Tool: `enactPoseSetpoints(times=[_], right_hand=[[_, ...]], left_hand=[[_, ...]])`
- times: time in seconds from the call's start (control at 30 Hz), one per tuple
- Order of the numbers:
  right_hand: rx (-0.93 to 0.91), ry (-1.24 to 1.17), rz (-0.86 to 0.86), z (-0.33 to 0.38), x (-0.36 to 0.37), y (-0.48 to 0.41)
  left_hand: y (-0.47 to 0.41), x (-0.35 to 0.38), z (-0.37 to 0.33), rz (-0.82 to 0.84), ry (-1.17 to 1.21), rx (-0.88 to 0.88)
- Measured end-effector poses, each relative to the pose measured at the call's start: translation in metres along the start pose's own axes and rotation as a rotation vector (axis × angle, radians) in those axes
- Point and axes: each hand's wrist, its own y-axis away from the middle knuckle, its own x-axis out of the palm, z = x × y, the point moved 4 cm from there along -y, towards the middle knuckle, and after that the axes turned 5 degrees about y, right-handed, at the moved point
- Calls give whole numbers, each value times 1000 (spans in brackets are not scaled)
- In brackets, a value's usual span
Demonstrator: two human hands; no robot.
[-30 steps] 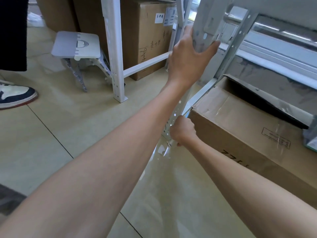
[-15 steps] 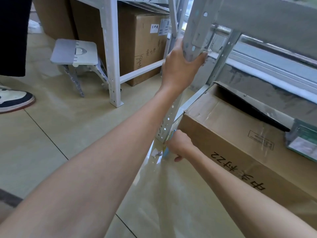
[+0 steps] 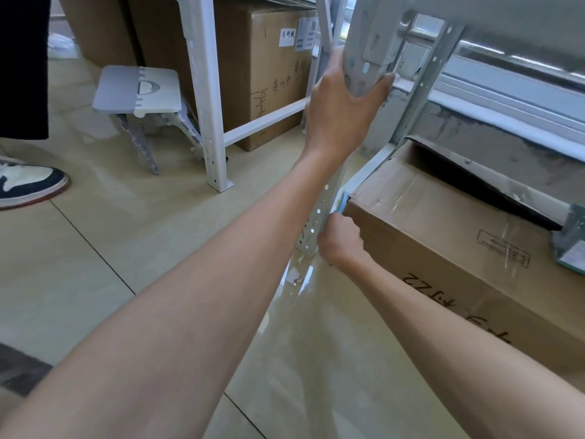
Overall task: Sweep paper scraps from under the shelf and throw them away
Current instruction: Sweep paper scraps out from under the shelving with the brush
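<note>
My left hand (image 3: 342, 99) grips the grey perforated upright of the metal shelf (image 3: 367, 49) high up. Down by the foot of that upright (image 3: 311, 236), my right hand (image 3: 340, 240) is a fist, squeezed between the post and a large cardboard box (image 3: 443, 229) on the shelf's bottom level. A thin blue and pale piece (image 3: 342, 200) sticks up above the fist, and the fingers seem to pinch it. Small white patches (image 3: 294, 275) lie on the glossy floor just in front of the post. I cannot tell whether they are scraps or reflections.
A second white shelf frame (image 3: 209, 122) with a brown box (image 3: 269, 74) stands behind. A grey folding stool (image 3: 139, 90) stands to its left. Another person's shoe (image 3: 28, 185) and dark clothing are at the far left. A green-edged item (image 3: 569, 245) lies on the big box.
My right hand went down to the floor at the post's foot and came back up a little; the blue piece now shows above the fist. My left hand has kept its hold on the upright.
</note>
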Motion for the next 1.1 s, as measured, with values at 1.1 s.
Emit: enactPoseSetpoints(times=[1.1], right_hand=[[48,-300,33,5,-24,10]], left_hand=[[-1,-1,-2,30,6,-34]])
